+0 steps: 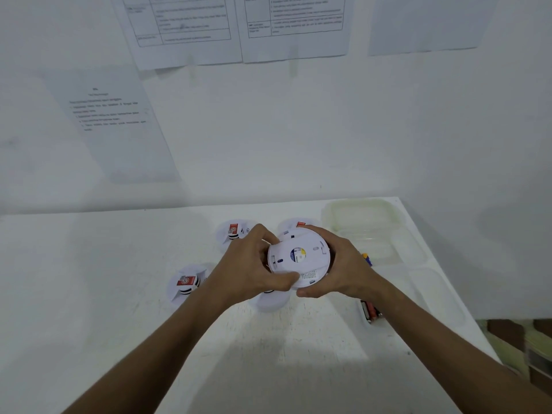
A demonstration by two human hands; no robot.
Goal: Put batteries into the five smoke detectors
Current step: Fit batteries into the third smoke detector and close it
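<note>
Both hands hold one round white smoke detector point(298, 258) above the table, its back plate with a small round label facing me. My left hand point(254, 264) grips its left rim, my right hand point(343, 264) its right rim. Three other white detectors lie on the table: one at the back point(234, 233), one partly hidden behind the held one point(294, 225), one to the left point(186, 283). Part of another white detector point(273, 301) shows below my left hand. A battery point(367, 258) peeks out behind my right hand. More batteries point(372, 313) lie by my right wrist.
A clear plastic container point(361, 216) stands at the table's back right, with a clear lid or tray point(439, 294) in front of it. The white table point(89, 294) ends at a right edge. Printed sheets hang on the white wall behind.
</note>
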